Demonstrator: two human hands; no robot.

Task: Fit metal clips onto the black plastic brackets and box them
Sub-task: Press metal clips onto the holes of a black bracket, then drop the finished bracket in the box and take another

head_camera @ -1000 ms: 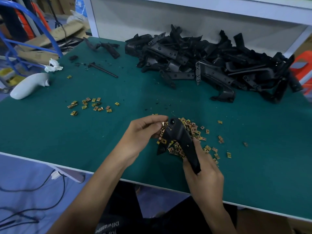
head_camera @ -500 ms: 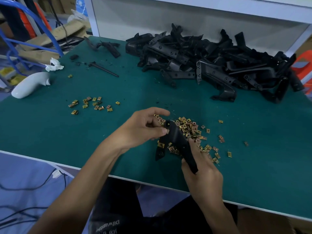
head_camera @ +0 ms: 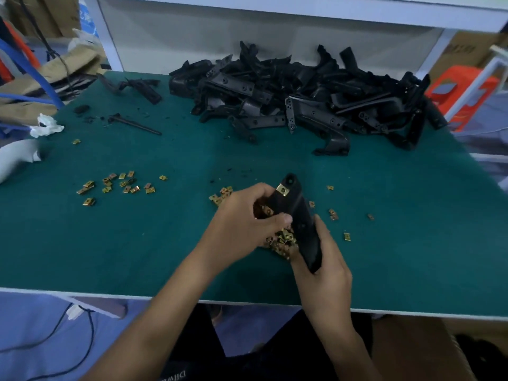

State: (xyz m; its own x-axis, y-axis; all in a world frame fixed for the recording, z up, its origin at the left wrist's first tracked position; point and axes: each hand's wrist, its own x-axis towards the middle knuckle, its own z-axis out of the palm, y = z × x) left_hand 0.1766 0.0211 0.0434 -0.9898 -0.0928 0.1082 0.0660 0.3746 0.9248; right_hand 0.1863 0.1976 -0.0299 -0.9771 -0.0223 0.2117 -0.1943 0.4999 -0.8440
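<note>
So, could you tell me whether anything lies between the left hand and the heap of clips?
Nothing visible does: the left hand is directly over the clip heap, and the bracket in the right hand stands beside it, not between.

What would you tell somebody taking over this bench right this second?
The right hand grips the lower end of one black bracket. The left hand curls against its left side, thumb on it.
One gold clip sits fitted near the bracket's top end.
Loose clips lie heaped on the green table under the hands, with a smaller scatter to the left.
A big bracket pile is at the far edge.
Left: any remaining clips on this bracket, the pile, then boxing. No box is clearly in view.
</note>
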